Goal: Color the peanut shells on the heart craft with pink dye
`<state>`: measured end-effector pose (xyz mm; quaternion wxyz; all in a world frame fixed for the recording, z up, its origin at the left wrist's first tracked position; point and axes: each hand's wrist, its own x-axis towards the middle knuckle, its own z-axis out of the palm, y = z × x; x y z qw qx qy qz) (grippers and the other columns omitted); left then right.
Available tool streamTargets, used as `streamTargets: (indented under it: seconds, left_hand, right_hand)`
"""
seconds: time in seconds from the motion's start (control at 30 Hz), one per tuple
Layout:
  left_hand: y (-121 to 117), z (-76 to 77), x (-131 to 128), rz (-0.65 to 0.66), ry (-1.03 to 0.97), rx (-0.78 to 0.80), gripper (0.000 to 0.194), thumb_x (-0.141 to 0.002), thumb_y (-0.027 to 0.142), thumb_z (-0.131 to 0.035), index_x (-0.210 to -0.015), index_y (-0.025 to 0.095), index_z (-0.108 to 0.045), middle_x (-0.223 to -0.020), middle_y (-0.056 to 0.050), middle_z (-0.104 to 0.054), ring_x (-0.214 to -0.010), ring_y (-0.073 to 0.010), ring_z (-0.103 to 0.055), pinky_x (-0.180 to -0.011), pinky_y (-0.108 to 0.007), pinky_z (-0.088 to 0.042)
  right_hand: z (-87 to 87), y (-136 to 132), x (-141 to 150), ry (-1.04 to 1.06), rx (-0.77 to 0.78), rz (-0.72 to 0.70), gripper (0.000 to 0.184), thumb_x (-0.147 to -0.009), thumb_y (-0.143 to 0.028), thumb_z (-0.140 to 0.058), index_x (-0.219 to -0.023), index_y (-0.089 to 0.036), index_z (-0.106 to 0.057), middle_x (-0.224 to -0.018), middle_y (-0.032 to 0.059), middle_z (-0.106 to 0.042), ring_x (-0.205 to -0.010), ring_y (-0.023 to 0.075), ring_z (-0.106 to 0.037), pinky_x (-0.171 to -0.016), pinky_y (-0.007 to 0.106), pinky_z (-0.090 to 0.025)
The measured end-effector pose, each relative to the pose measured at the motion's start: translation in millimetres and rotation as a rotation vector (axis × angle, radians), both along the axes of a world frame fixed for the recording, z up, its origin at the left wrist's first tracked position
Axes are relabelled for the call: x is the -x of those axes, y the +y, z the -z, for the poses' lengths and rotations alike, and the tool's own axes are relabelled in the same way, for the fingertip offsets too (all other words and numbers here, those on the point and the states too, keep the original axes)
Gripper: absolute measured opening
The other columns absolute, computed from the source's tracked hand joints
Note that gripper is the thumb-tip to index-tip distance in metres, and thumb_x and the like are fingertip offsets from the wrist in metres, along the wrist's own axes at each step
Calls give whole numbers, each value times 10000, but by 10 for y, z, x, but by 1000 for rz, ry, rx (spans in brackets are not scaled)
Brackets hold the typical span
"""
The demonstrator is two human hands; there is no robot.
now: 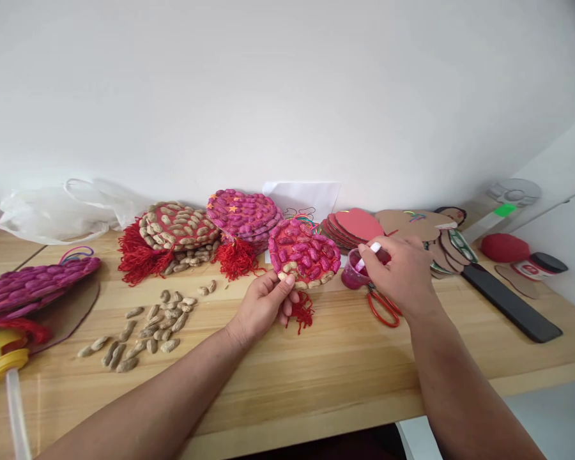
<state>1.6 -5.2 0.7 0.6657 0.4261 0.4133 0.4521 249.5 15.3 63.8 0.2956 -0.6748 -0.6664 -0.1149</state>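
Note:
My left hand (pixel 263 303) grips the lower left rim of a round peanut-covered disc (pixel 306 252), thumb on its face. Most of the peanuts on it are painted magenta; those along the bottom edge are plain tan. A red yarn tassel (pixel 303 313) hangs beneath it. Closed around a white-handled paintbrush (pixel 368 255), my right hand (pixel 400 271) is at a small clear cup of purple paint (pixel 352 276). The brush slants toward the cup, and its bristles are hidden. Red-handled scissors (pixel 384 310) lie just below the cup, partly covered by my right hand.
Loose peanuts (pixel 160 322) are scattered left of my left hand. Finished-looking peanut discs (pixel 244 214) with tassels lean by the wall. Red card circles (pixel 359 225), a black case (pixel 512 303), red yarn (pixel 505 247) and a jar (pixel 541 265) stand right; a yellow bottle (pixel 2 354) lies left.

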Motion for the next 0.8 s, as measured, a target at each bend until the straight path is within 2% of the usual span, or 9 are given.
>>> streamTargets:
  seconds: [0.1, 0.4, 0.53, 0.6, 0.67, 0.8]
  left_hand:
    - [-3, -21, -6, -3, -6, 6, 557, -686, 667, -812, -740, 174, -559, -639, 0, -670, -413, -68, -515, -348, -175, -418]
    - [12, -27, -9, 4, 12, -8, 567, -691, 679, -801, -754, 170, -560, -649, -1, -676, -418, -64, -518, -356, -175, -430]
    - [10, -26, -12, 24, 26, -14, 568, -701, 688, -787, -757, 170, -559, -630, 6, -664, -407, -58, -505, -359, -173, -425]
    - [6, -35, -14, 34, 24, -14, 566, -701, 687, -785, -762, 171, -563, -619, 11, -656, -407, -59, -500, -357, -173, -420]
    - [1, -43, -15, 42, 23, -18, 559, -704, 682, -785, -762, 170, -568, -626, 8, -658, -413, -60, -500, -355, -174, -417]
    - [-2, -48, -14, 41, 19, -31, 538, -715, 663, -787, -751, 170, -572, -659, 1, -670, -422, -59, -502, -359, -177, -422]
  right_hand:
    - [-40, -26, 15, 10, 5, 10, 251, -869, -387, -627, -681, -227, -671, -573, 36, -608, -750, 245, -517, -699, 338, -265]
    - [-131, -85, -50, 104, -418, -106, 223, -938, -317, -606, -750, -201, -639, -647, 26, -635, -670, 199, -558, -699, 348, -397]
    - [-125, -151, 9, 185, -553, -227, 157, -933, -269, -640, -790, -204, -650, -729, 43, -684, -696, 205, -593, -704, 364, -433]
    - [-114, -212, 90, 272, -542, -320, 104, -933, -245, -643, -840, -207, -669, -771, 46, -695, -702, 203, -604, -699, 368, -446]
    - [-97, -272, 193, 330, -457, -438, 81, -940, -218, -629, -879, -212, -681, -802, 44, -696, -733, 202, -619, -720, 374, -461]
    - [-39, -333, 372, 289, -311, -647, 57, -930, -180, -639, -929, -221, -678, -832, 31, -693, -831, 207, -626, -800, 392, -472]
